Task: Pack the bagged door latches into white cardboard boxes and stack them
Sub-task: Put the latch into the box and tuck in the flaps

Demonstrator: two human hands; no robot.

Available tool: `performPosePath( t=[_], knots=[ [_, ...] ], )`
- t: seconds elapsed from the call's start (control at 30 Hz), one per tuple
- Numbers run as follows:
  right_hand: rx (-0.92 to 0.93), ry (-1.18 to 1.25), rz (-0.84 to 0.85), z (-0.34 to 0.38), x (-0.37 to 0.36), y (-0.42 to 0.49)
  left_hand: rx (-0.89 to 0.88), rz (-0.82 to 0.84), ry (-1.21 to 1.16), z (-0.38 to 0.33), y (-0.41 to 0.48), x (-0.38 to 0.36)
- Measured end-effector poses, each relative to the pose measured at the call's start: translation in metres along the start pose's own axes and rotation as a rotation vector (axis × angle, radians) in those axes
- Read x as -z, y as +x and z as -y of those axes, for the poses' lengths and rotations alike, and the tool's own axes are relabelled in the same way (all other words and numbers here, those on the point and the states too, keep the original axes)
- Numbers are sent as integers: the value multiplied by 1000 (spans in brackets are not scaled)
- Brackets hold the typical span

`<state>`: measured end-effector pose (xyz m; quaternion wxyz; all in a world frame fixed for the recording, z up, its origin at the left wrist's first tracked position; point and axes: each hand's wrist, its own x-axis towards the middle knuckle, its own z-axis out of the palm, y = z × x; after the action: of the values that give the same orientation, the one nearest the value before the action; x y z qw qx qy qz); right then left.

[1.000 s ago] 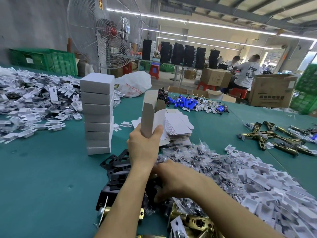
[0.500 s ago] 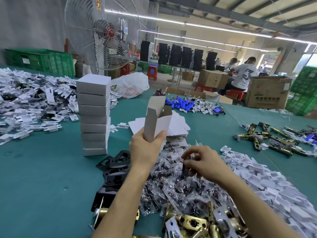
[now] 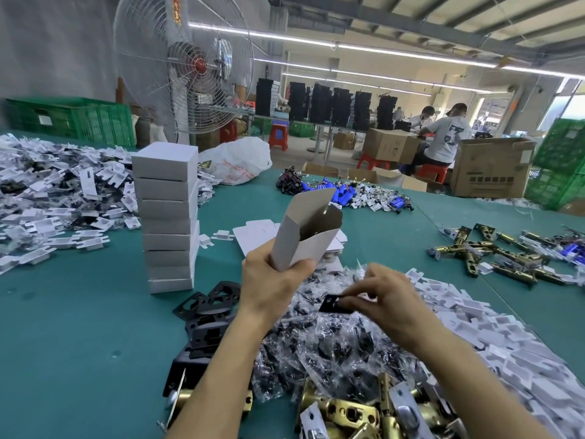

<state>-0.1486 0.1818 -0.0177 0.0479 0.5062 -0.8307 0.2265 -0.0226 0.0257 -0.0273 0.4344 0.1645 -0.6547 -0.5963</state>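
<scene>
Since half a second ago the right grip (image 3: 389, 299) has risen off the heap with a dark bagged latch piece (image 3: 332, 304) pinched between thumb and fingertips. The open box (image 3: 304, 236) has tipped so that its mouth faces that piece.

Judged from largest down, the risks are these:

- **Worktop:** The worktop (image 3: 63, 343) is crowded toward its near edge, so a dropped piece would be lost among look-alikes.
- **Stack:** The stack of white boxes (image 3: 166, 217) stands left of the hands, toward the worktop's middle. It is tall and slightly uneven, and a careless placement on top, or a knock from the left forearm, could topple it.
- **Heap:** The heap of bagged latches (image 3: 332, 350) lies under the right grip. Its slippery film could let a neighbouring bag cling and ride along.
- **Box:** The left grip (image 3: 269, 289) is clenched round the box's lower end only. The thin card could buckle, or the raised flap could fold in and block the mouth.
- **Piece:** The pinch holds one edge of the piece, so it may swing and catch on the rim.

Little writing can be read. A seated person's grey shirt (image 3: 452, 134) carries a large "3". The brown carton (image 3: 490, 172) beyond the far edge has dark characters, and the white plastic bag (image 3: 237, 160) has red print, both too small to read. The white boxes look unprinted.
</scene>
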Motion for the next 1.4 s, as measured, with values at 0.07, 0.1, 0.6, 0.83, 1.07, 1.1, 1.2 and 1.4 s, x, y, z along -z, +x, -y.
performPosePath(
  t=[0.07, 0.1, 0.6, 0.83, 1.07, 1.1, 1.2, 1.4],
  knots=[
    [42, 176, -166, 1, 13, 2, 5, -6, 38, 2, 0, 1],
    [84, 251, -244, 5, 22, 3, 14, -20, 69, 3, 1, 1],
    [320, -13, -379, 55, 69, 26, 97, 284, 46, 8, -4, -3],
    [268, -6, -274, 62, 63, 31, 104, 269, 26, 7, -4, -3],
    [187, -224, -68, 70, 70, 36, 103, 270, 57, 8, -4, -4],
    [172, -251, -59, 71, 71, 36, 107, 276, 61, 8, -4, -4],
    [128, -306, -35, 74, 73, 39, 119, 293, 67, 9, -5, -5],
    [118, -337, 16, 78, 73, 41, 140, 309, 65, 10, -5, -4]
  ],
)
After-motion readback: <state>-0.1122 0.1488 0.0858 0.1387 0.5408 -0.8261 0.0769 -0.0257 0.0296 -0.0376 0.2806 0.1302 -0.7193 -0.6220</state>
